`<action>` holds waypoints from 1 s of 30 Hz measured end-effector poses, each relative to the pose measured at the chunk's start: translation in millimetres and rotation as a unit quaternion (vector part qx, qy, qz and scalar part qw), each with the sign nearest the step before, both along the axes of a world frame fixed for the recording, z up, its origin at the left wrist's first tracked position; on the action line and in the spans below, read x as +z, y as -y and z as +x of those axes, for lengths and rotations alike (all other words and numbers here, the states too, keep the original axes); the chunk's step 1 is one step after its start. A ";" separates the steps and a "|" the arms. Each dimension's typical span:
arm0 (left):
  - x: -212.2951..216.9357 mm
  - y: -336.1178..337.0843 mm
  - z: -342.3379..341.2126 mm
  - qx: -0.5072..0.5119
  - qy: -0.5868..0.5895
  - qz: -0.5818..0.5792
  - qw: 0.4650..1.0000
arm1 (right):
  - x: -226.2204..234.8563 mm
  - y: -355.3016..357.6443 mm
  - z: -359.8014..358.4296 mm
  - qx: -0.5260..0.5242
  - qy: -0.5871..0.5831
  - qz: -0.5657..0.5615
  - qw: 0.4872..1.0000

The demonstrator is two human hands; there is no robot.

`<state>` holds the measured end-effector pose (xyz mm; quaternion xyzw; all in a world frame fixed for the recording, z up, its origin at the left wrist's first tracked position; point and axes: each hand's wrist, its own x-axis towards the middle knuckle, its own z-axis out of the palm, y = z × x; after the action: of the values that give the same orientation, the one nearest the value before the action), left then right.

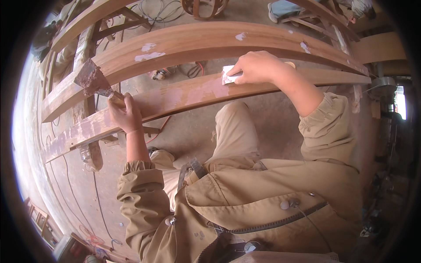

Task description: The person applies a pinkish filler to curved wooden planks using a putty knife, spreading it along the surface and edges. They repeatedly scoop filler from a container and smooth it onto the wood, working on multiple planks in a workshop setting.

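My left hand [126, 115] grips the wooden handle of a wide putty knife [92, 80], whose blade is smeared reddish brown and points up and left. My right hand [256, 66] presses a small pale scraper [229, 74] flat on the near curved wooden rail [184, 94], where pale filler is spread. A second, wider curved wooden rail [206, 41] runs behind it, with white filler patches [148, 52].
The rails belong to a curved wooden frame [79, 48] resting above a concrete floor [280, 127]. Cables [158, 11] and a small power tool [160, 74] lie on the floor beyond. Another person's shoe [280, 8] shows at the top. Machinery [388, 92] stands at right.
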<state>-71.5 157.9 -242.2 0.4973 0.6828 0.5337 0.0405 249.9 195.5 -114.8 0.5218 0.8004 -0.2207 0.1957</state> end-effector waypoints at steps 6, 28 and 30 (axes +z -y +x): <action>-2.9 0.9 -4.5 0.001 -0.008 -0.021 1.000 | 6.4 -12.9 6.4 0.036 0.090 0.000 0.995; -4.2 -0.8 -8.6 -0.006 -0.019 -0.019 1.000 | -20.6 48.8 48.6 -0.139 -0.075 -0.003 0.987; -2.5 0.6 -5.2 0.008 -0.034 -0.029 0.999 | -13.3 41.2 41.2 -0.106 -0.045 0.014 0.993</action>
<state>-76.7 157.3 -244.7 0.5085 0.7029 0.4965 0.0279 291.1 154.3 -128.1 0.5959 0.7516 -0.2524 0.1276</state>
